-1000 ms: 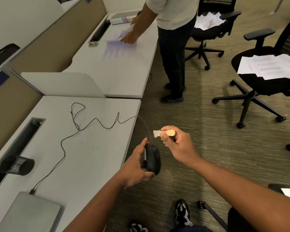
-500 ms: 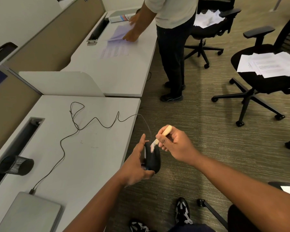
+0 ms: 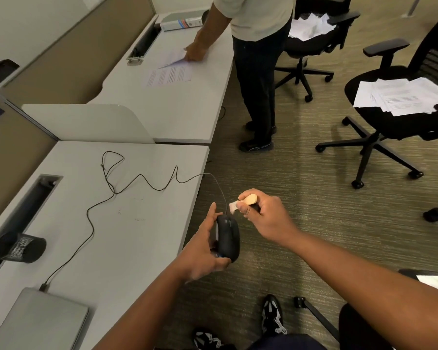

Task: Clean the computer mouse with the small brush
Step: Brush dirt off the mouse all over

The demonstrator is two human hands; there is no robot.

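My left hand (image 3: 202, 251) grips a black computer mouse (image 3: 228, 238) just past the desk's right edge, above the carpet, thumb along its left side. Its thin black cable (image 3: 137, 180) runs up from the mouse's front and snakes across the white desk (image 3: 127, 238) to a closed grey laptop (image 3: 38, 322). My right hand (image 3: 266, 215) pinches a small brush (image 3: 245, 200) with a light wooden handle. The white bristles (image 3: 233, 206) point left and sit just above and to the right of the mouse's front end, apart from it.
A black mesh pen cup (image 3: 20, 246) lies on its side at the desk's left. Another person (image 3: 258, 72) stands at the far desk handling papers. Two black office chairs (image 3: 390, 117) with papers on their seats stand on the carpet to the right. My shoes (image 3: 272, 314) show below.
The brush bristles touched the mouse's front half a second ago; now my right hand has lifted the brush up and away to the right. My left hand keeps the mouse in place.
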